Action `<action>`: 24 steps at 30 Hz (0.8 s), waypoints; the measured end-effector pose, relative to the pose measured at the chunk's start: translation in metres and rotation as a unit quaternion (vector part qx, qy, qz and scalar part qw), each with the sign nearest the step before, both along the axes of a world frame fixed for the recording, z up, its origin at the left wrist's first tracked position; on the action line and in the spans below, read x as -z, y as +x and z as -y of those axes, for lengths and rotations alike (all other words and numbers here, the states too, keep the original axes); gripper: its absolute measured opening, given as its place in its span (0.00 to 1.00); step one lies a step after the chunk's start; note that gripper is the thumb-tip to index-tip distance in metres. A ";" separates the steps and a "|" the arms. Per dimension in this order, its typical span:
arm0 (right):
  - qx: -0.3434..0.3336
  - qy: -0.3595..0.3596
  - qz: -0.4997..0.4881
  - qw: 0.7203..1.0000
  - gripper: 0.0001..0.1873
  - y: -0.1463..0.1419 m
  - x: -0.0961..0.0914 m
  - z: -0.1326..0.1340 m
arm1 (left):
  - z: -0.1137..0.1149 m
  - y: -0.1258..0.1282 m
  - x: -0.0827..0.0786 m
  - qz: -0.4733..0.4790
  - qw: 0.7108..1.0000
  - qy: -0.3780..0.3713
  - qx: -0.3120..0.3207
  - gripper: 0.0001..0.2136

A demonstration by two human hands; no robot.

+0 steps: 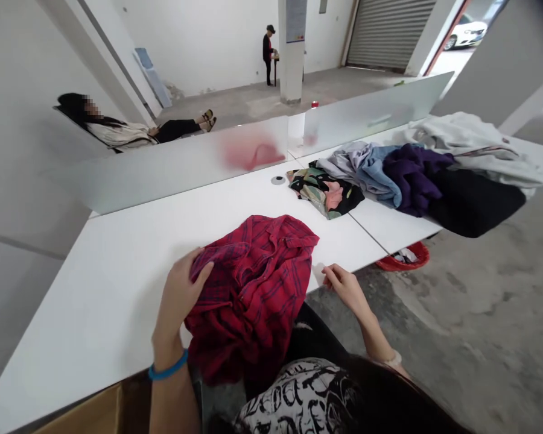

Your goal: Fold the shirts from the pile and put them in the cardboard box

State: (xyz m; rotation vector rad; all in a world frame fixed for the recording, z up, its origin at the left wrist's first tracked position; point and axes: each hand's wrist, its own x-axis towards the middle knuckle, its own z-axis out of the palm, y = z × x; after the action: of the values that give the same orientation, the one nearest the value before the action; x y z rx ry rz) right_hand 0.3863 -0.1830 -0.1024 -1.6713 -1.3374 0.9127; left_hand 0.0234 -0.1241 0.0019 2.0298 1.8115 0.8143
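Observation:
A red-and-navy plaid shirt (257, 271) lies crumpled on the white table in front of me, its lower part hanging over the near edge. My left hand (181, 289) grips the shirt's left side, thumb on top and fingers partly hidden by the cloth. Just right of the shirt, my right hand (346, 289) hovers by the table edge with curled fingers and nothing visible in them. Beyond the shirt rests a floral garment (328, 190) in black, green and pink.
On the right of the table (131, 253) is a pile of clothes, including a purple garment (411, 175) and a white one (475, 141). A frosted divider (185, 163) runs along the back. Below stands a red basket (419, 259). One person reclines left; another stands far back.

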 end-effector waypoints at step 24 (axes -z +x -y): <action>0.106 0.133 -0.199 0.965 0.21 -0.011 -0.004 -0.114 | -0.062 -0.018 0.026 0.193 0.977 -0.004 -0.088 0.24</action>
State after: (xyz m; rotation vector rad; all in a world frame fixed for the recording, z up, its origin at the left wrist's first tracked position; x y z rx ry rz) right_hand 0.3751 -0.0688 -0.0984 -1.3103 -0.9420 0.8461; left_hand 0.0051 -0.0620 -0.0244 1.5824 1.7741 1.1564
